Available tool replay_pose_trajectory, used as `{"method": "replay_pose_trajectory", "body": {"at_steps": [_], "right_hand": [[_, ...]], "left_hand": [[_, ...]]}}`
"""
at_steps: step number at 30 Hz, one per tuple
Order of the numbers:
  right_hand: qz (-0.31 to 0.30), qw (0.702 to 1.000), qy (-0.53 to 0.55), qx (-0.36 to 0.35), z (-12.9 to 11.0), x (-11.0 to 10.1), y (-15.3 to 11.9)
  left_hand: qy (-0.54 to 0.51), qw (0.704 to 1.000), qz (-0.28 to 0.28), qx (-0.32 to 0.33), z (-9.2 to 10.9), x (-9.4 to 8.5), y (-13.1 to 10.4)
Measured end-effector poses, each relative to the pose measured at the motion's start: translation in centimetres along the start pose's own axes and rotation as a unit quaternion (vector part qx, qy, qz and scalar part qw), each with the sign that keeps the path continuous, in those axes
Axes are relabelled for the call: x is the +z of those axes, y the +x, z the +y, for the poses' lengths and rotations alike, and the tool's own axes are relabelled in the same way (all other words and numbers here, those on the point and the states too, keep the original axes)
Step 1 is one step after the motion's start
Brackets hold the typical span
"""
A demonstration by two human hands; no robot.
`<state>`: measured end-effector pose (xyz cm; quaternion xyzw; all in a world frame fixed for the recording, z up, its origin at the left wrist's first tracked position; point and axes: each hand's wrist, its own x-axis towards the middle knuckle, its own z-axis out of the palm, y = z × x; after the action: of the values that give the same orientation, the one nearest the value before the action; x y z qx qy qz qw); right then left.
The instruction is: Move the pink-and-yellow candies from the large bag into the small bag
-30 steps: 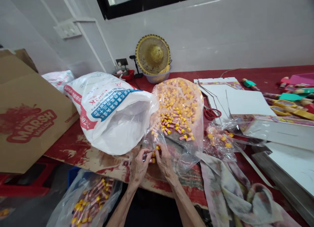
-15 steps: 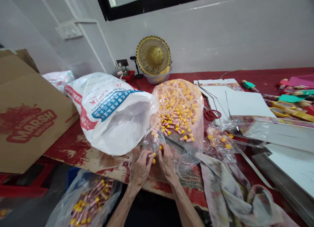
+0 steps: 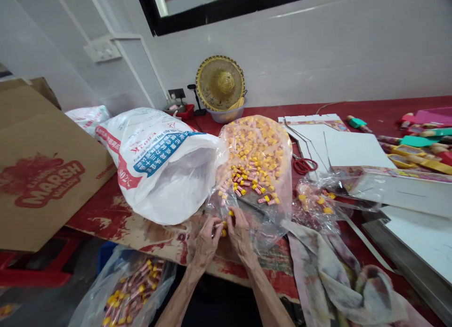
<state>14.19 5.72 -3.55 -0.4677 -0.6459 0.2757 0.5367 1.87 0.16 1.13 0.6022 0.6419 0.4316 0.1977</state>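
- The left hand (image 3: 205, 240) and the right hand (image 3: 240, 233) meet at the mouth of a clear plastic bag (image 3: 254, 176) lying on the red table (image 3: 370, 111).
- Both hands are curled narrow, fingertips pinched on a few small yellow-capped pieces (image 3: 223, 229) — the exact number is too small to tell.
- The clear bag is heaped with the same pieces (yellow caps, pink bodies), most of them piled at its far end.
- Just left of it, touching, lies a big white sack (image 3: 158, 162) with blue and red print, its mouth open toward the hands.
- A cardboard box (image 3: 45, 167) stands at the far left.
- Below the table edge — near the left forearm — sits a second bag of pieces (image 3: 127, 294).
- Red-handled scissors (image 3: 304, 165) lie right of the clear bag, beside white boards (image 3: 349, 146).
- A straw hat (image 3: 220, 83) leans against the wall.
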Motion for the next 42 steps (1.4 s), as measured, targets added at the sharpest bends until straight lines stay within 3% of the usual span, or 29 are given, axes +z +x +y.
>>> {"method": "replay_pose_trajectory", "body": {"at_steps": [5, 10, 36, 42], "right_hand": [[-0.006, 1.0, -0.009, 0.003, 0.1, 0.3, 0.0], [-0.003, 1.0, -0.007, 0.008, 0.1, 0.1, 0.0], [-0.002, 1.0, -0.016, -0.002, 0.5, 1.1, -0.4], [0.019, 1.0, 0.006, -0.001, -0.5, 0.2, -0.1]], "left_hand": [[-0.001, 1.0, -0.017, -0.023, 0.5, -0.1, 0.0], [0.003, 1.0, 0.007, -0.016, 0.5, 0.0, 0.0], [-0.002, 0.999, 0.024, -0.032, -0.1, 0.8, -0.9], [0.001, 0.999, 0.022, -0.029, 0.3, 0.8, -1.3]]}}
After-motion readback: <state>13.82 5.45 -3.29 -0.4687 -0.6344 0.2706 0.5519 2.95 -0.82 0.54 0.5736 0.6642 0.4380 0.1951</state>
